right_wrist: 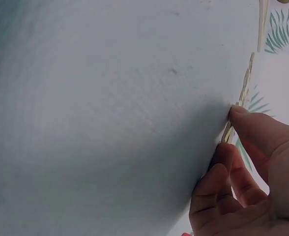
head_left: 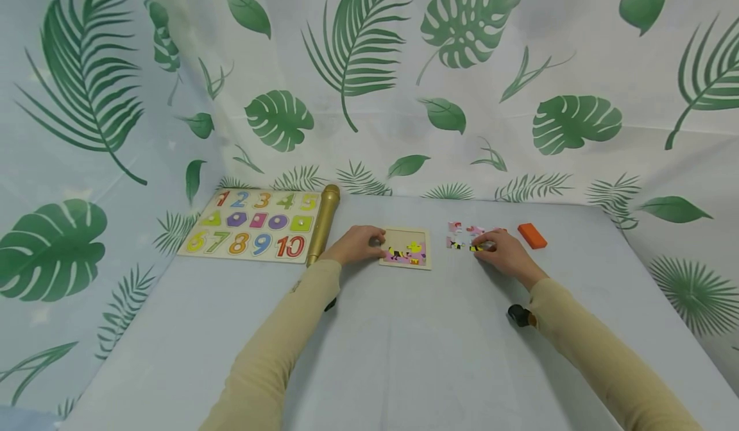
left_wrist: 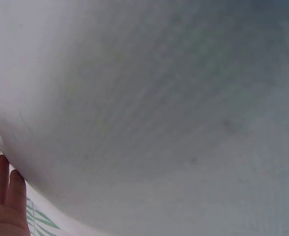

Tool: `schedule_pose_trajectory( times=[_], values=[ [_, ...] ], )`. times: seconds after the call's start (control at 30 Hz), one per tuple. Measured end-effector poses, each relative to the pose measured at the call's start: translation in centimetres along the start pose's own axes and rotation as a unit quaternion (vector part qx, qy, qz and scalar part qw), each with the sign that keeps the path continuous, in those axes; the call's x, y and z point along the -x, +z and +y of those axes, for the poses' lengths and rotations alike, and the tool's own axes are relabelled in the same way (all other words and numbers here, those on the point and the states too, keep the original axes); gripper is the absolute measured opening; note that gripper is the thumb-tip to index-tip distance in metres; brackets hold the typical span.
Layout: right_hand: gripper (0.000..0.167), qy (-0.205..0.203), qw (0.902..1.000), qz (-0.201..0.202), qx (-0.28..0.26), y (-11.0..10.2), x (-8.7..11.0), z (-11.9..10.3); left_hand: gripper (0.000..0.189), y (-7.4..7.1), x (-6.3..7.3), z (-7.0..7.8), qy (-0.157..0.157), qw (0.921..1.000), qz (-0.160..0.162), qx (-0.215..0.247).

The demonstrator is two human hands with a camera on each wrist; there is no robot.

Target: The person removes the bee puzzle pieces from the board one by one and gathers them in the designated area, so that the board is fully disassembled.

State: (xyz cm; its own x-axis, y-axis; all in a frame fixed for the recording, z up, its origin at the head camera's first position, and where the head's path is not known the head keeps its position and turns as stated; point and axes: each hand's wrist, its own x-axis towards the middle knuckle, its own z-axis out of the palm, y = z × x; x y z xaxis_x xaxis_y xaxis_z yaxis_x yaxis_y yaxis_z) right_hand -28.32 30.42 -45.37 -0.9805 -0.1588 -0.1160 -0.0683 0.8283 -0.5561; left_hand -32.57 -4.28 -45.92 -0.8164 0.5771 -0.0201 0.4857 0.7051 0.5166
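Observation:
A square wooden puzzle tray [head_left: 404, 266] lies mid-table, its lower part filled with pink and yellow pieces and its upper part bare wood. At its left edge rests my left hand [head_left: 359, 245]; in the left wrist view its fingers [left_wrist: 15, 191] look nearly straight. To the right of the tray lie several loose jigsaw pieces [head_left: 455, 235] in pink, white, yellow and black. My right hand [head_left: 505, 254] pinches one puzzle piece [right_wrist: 227, 132] by its edges between thumb and fingers, low against the table. The hand hides part of the loose pieces.
An orange block [head_left: 532, 236] lies right of my right hand. On the left lies a number and shape board [head_left: 248, 226], with a gold microphone-like tube [head_left: 325, 222] along its right side. Leaf-printed cloth [head_left: 369, 142] hangs behind the table.

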Motion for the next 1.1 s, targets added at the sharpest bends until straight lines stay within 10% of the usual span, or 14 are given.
schedule_pose_trajectory(
  times=[1.1],
  values=[
    [0.028, -0.046, 0.9983, -0.035, -0.002, 6.3, -3.3, -10.6, 0.029, 0.1, -0.1, -0.1, 0.003, 0.9999, -0.007, 0.012]
  ],
)
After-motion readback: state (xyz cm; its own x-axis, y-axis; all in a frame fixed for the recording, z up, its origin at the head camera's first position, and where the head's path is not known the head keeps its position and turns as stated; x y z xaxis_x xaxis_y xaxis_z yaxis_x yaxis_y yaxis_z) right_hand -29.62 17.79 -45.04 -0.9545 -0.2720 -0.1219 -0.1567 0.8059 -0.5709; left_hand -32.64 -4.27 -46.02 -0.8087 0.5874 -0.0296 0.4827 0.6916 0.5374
